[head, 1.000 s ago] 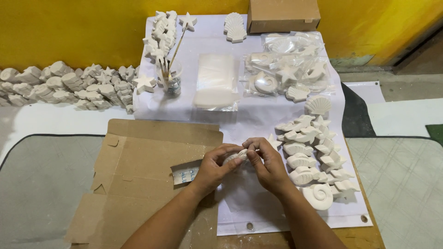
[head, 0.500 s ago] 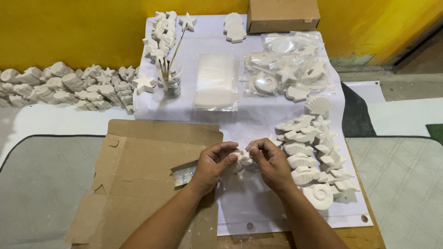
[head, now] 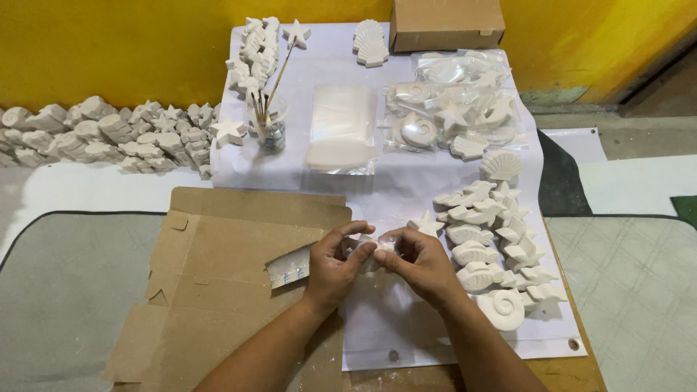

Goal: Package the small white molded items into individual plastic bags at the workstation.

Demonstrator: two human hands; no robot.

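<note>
Both my hands meet over the white sheet (head: 406,181) near its front. My left hand (head: 335,263) and my right hand (head: 417,263) together pinch a small white plaster piece (head: 372,250), mostly hidden by the fingers. A small grey sandpaper sheet (head: 289,267) lies just left of my left hand on the flattened brown cardboard (head: 218,261). A white plaster star (head: 426,224) lies just beyond my right hand.
Right of my hands lies a heap of white plaster fish and shells (head: 494,247). Further back stand a stack of clear bags (head: 340,138), bagged figures (head: 454,109), a glass jar with brushes (head: 270,127), a cardboard box (head: 446,23). More casts (head: 109,134) line the yellow wall at left.
My hands have stayed in the same spot. The fingers have shifted slightly around the small plaster piece, turning it between them.
</note>
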